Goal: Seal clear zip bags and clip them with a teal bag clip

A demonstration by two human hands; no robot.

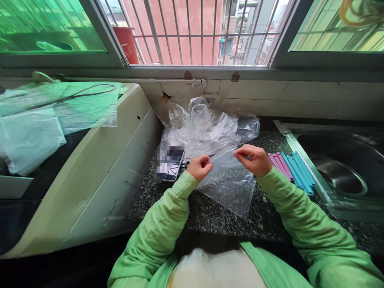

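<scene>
Our light-green sleeves fill the bottom of the frame, and just above them, at centre, our left hand (199,167) and right hand (253,159) each pinch shut on the top edge of a clear, flat plastic zip bag (228,186), which hangs down over the speckled dark granite worktop (207,214). Beyond the bag lies a crumpled heap of clear plastic bags (204,128) against the wall, with a black smartphone (169,164) just left of our left hand. Right of our right hand lie pink and blue plastic sealing clips (292,170), beside the steel sink (339,172) at the right edge.
</scene>
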